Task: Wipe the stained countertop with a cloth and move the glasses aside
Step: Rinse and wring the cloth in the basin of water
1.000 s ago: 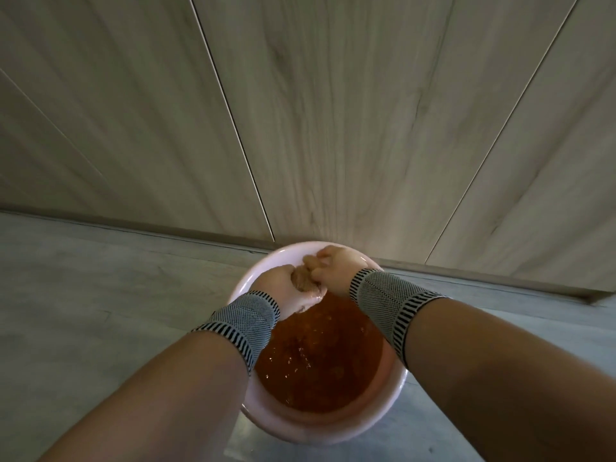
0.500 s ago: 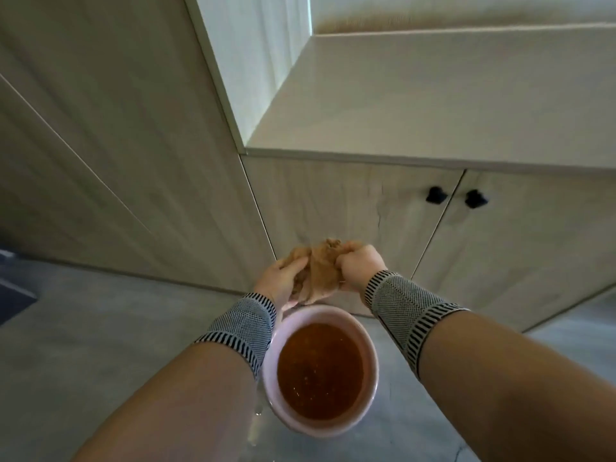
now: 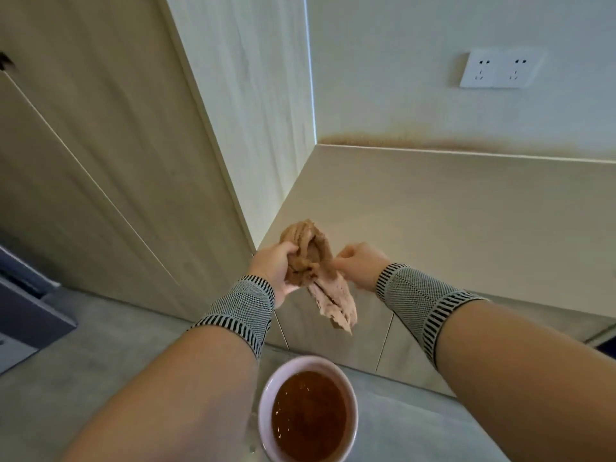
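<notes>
At the centre of the frame a bunched brown cloth (image 3: 311, 271) is held up in front of the pale countertop (image 3: 450, 215), above a pink bowl (image 3: 266, 405) of brown water at the bottom. The left hand (image 3: 275, 266) grips its crumpled top while the right hand (image 3: 358, 263) pinches one edge. It looks soft, limp, light and probably damp, best gathered in a full fist; no glasses are in view.

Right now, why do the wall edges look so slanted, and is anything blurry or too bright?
Head view: the wide-angle lens splays the cabinet panel and wall sideways. Light is soft and even, brightest on the wall around the socket, without harsh glare. The cloth, held by the left hand and right hand, looks slightly soft; the forearms fall darker.
</notes>
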Demonstrator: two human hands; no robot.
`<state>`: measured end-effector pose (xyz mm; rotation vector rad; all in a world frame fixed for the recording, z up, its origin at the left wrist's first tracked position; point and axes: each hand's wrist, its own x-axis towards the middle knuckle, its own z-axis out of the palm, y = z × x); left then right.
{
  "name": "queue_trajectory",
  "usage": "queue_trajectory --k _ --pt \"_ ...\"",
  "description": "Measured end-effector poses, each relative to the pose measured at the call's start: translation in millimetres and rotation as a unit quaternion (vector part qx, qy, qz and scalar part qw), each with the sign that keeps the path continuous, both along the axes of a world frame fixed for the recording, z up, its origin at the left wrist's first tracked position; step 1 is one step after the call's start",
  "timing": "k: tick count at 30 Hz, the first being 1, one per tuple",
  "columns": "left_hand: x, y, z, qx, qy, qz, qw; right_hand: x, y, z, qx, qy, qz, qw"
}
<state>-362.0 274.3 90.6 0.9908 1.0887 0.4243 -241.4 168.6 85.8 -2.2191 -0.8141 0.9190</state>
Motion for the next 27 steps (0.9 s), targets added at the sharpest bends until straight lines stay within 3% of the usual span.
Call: queue_trajectory --k 4,13,19,23,27 --pt "3.4 -0.6 20.3 -0.036 -0.033 -0.022 0.999 0.4 11.0 11.8 0.048 0.013 0.013 0.999" --pt "43.1 29.2 29.2 -0.051 -0.023 -0.082 0.995 32.1 29.0 22.7 0.084 -0.047 0.004 0.995" --pt "92.8 59.6 31.9 -0.017 0.005 -0.115 0.993 73.0 45.2 28.7 0.097 -0.028 -0.111 0.989" --pt "117.6 80.8 37.3 -0.158 -0.044 -0.093 0.982 96.5 54.6 30.6 0.115 -0.019 -0.161 0.980" --pt "131.3 94.1 39.0 -0.101 -0.023 -0.204 0.973 118.7 66.7 27.4 0.136 0.025 -0.185 0.973"
